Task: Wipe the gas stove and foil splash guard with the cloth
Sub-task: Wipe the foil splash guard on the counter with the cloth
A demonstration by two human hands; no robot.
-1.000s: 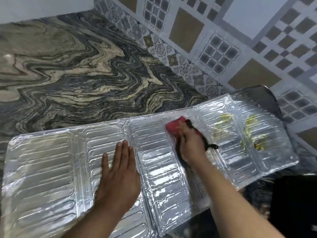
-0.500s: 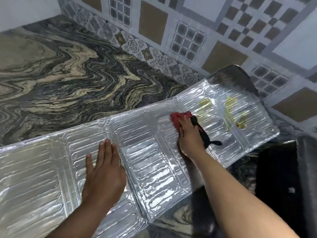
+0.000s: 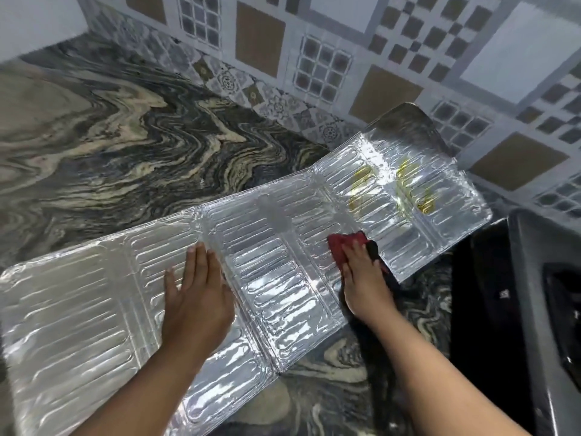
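Note:
The silver foil splash guard (image 3: 94, 309) lies unfolded flat across the marbled countertop, its ribbed panels running from lower left to upper right. Yellow greasy stains (image 3: 412, 187) mark its far right panels. My left hand (image 3: 196, 297) presses flat on a middle panel, fingers together and holding nothing. My right hand (image 3: 364, 278) presses a red and black cloth (image 3: 342, 242) onto the foil near the guard's front edge, just left of the stained panels. The black gas stove (image 3: 540, 309) shows only partly at the right edge.
The dark swirled marble countertop (image 3: 110, 146) stretches behind and to the left of the guard. A patterned tiled wall (image 3: 345, 58) rises along the back, and the guard's far right end leans against it.
My right hand has dragged the cloth back toward me along the foil, away from the yellow stains. My left hand stays pressed flat on the guard. The view has shifted.

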